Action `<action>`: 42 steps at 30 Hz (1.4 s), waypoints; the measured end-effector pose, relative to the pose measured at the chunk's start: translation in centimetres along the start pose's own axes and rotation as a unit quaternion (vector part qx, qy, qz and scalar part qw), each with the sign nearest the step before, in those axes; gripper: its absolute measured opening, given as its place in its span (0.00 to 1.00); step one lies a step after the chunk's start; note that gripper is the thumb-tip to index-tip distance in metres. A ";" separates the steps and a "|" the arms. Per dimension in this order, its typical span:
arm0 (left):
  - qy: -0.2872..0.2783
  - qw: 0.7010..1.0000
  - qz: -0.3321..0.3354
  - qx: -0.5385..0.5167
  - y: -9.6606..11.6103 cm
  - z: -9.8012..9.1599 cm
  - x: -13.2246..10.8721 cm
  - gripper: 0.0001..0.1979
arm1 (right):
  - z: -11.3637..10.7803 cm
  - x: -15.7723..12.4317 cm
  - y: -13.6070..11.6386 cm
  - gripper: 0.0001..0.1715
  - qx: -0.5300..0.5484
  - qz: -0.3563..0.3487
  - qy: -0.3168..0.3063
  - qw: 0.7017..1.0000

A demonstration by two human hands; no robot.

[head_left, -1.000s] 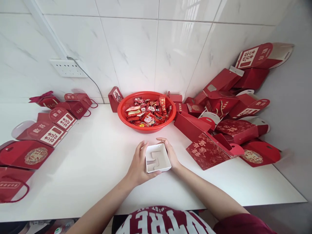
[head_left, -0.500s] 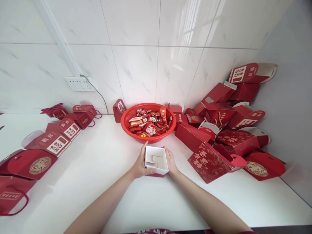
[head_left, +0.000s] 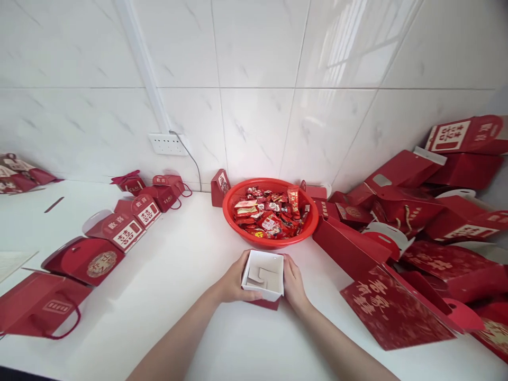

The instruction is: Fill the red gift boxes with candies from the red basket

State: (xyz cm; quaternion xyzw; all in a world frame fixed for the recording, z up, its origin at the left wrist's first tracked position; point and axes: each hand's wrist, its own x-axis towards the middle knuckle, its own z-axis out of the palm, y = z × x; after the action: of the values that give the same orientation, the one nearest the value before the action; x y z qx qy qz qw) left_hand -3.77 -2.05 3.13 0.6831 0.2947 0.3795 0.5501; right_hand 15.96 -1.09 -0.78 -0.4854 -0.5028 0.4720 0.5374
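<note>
A small gift box (head_left: 263, 275), red outside and white inside, is held between my two hands with its open top tilted toward me. Pale cardboard flaps show at its bottom. My left hand (head_left: 237, 280) wraps the left side, its thumb along the near edge. My right hand (head_left: 294, 282) presses on the right side, fingers partly hidden behind the wall. Just beyond the box stands a red plastic basket (head_left: 271, 243) heaped with red-wrapped candies (head_left: 270, 214).
On the left is a row of red gift boxes (head_left: 85, 260), some with cord handles. A large pile of red boxes (head_left: 400, 312) takes up the right side. Against the tiled wall stands a small red box (head_left: 219, 188); a socket panel (head_left: 167, 144) sits above the white table (head_left: 170, 243).
My view has turned left, so more of the left side of the table shows. Both hands keep hold of the box, whose inner flaps now look flatter.
</note>
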 end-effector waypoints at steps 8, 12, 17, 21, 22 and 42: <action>0.015 0.999 0.009 -0.047 0.1 0.7 0.3 0.43 | -3.1 -0.5 -0.2 0.28 0.065 0.055 -0.018 0.996; 0.020 0.996 -0.010 -0.089 -0.3 1.1 0.2 0.47 | -3.3 -0.4 0.1 0.38 0.153 0.021 -0.051 0.987; 0.020 0.997 -0.033 -0.065 -0.4 0.7 0.0 0.52 | -3.9 -0.8 0.2 0.36 0.161 0.013 -0.128 0.979; 0.016 0.997 -0.054 -0.050 -0.4 0.2 -0.3 0.53 | -3.6 -0.6 0.0 0.25 0.102 0.066 -0.127 0.984; 0.013 0.997 -0.058 -0.049 -0.5 0.2 -0.4 0.54 | -3.4 -0.6 -0.1 0.22 0.082 0.061 -0.137 0.985; 0.018 0.998 -0.021 -0.063 -0.7 1.2 1.9 0.46 | -5.6 3.5 -5.1 0.14 -0.074 -0.081 0.070 0.992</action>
State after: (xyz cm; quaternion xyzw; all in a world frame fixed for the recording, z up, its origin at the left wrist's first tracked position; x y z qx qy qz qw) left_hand -1.76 -0.94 2.72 0.6342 0.2943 0.3978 0.5941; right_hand 21.86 1.65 4.49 -0.5134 -0.5347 0.3533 0.5707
